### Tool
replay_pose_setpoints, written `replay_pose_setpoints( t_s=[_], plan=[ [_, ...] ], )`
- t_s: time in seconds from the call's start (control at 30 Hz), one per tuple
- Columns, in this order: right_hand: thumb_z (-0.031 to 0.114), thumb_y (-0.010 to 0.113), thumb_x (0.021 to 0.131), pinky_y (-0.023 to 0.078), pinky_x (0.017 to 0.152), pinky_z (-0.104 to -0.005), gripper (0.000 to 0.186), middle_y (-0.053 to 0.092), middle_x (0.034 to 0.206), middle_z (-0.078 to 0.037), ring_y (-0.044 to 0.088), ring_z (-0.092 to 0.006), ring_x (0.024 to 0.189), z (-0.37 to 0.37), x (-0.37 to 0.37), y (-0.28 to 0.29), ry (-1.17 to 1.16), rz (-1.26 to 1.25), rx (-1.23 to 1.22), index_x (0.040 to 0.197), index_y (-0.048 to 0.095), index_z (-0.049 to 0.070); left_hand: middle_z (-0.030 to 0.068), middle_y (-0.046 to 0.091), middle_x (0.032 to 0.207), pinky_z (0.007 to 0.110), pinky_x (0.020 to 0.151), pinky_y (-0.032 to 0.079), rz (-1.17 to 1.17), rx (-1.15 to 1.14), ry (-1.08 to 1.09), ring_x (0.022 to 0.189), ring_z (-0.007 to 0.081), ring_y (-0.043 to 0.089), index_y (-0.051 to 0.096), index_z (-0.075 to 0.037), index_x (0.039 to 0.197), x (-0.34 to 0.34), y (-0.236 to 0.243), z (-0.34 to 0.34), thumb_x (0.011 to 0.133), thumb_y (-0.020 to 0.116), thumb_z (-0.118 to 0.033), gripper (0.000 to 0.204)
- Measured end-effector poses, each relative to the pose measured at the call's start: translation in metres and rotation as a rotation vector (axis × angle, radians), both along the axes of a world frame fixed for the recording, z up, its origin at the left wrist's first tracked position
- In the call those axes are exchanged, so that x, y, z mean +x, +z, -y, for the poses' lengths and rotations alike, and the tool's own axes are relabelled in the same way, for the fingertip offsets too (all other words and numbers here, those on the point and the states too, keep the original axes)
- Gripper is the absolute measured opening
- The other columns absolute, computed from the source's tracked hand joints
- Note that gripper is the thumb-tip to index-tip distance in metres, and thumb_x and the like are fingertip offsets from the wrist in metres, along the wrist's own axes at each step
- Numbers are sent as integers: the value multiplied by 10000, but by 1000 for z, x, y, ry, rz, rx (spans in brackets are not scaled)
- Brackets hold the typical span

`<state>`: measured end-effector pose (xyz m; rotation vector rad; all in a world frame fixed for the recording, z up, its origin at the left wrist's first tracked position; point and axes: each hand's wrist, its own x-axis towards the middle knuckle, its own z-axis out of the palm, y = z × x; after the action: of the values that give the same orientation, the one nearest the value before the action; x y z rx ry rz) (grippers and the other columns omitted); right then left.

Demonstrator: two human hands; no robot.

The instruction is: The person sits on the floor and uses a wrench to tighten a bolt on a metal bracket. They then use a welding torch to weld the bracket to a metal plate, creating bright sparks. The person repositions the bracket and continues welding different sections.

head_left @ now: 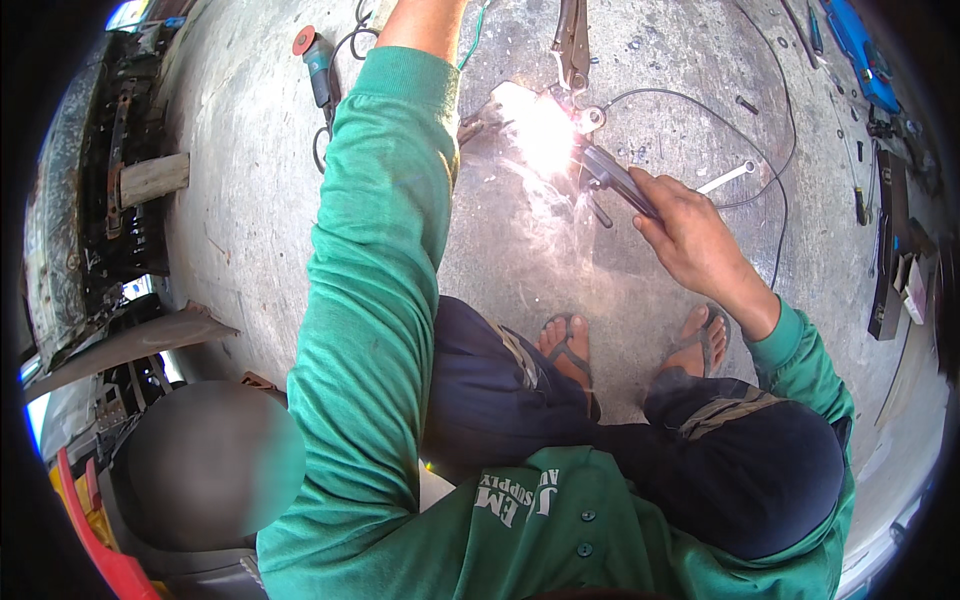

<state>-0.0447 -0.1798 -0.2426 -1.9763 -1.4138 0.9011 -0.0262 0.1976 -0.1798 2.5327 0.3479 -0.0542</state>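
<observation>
My right hand (695, 235) is closed around the dark grip of what looks like a welding electrode holder (622, 182), with a short lever sticking out below. Its far end points up-left into a blinding white glow (545, 135), and pale smoke spreads beneath. The glare hides the spot being worked on. Beside it show a metal eye (592, 118) and a dark metal bar (572, 50) running up to the top edge. My left arm (385, 200), in a green sleeve, stretches past the top edge, so the left hand is out of sight.
An angle grinder (318, 72) with a reddish disc lies left of my arm. To the right, a spanner (728, 178), a bolt (747, 104) and a looping black cable (788, 110) rest on concrete. A blue case (860, 50) is far right; a wooden block (152, 180) juts from the left.
</observation>
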Motion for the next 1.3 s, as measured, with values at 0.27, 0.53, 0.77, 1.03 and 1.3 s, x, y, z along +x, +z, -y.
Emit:
replay_pose_setpoints(
  t_s=[0.27, 0.53, 0.77, 1.03, 1.3],
  plan=[
    [84, 632, 963, 539, 879, -489, 499, 658, 1084, -240, 689, -416, 993, 0, -2, -4, 15, 38, 51, 1433, 518, -37, 221, 726, 1240, 413, 1006, 516, 305, 143, -270, 1169, 327, 685, 663, -15, 1329, -2, -14, -27, 864, 730, -193, 503],
    [82, 647, 946, 539, 905, -507, 504, 656, 1087, -255, 680, -445, 1017, -2, -3, -2, 16, 31, 13, 1416, 516, -45, 223, 727, 1243, 390, 999, 520, 266, 88, -217, 1154, 297, 689, 654, -5, 1345, -3, -15, -29, 866, 725, -194, 520],
    [81, 644, 947, 539, 903, -505, 497, 653, 1078, -255, 680, -444, 1006, -1, -1, -5, 21, 38, 39, 1411, 519, -47, 206, 742, 1143, 385, 938, 527, 241, 24, -179, 1056, 273, 693, 666, 13, 1306, -3, -13, -21, 868, 712, -175, 479],
    [80, 643, 947, 531, 899, -499, 497, 654, 1072, -251, 680, -438, 1005, -1, 0, -7, 17, 15, 32, 1415, 524, -41, 114, 702, 880, 358, 738, 506, 217, -53, -91, 808, 187, 616, 689, 34, 1189, -9, -2, -1, 878, 689, -145, 359],
    [76, 649, 949, 530, 895, -470, 502, 658, 1099, -246, 685, -413, 1015, 0, 3, -9, 38, 6, 57, 1420, 526, -48, 120, 706, 875, 353, 736, 516, 183, -15, -81, 804, 180, 629, 691, 25, 1227, -9, -4, -7, 888, 694, -149, 381]
  ],
)
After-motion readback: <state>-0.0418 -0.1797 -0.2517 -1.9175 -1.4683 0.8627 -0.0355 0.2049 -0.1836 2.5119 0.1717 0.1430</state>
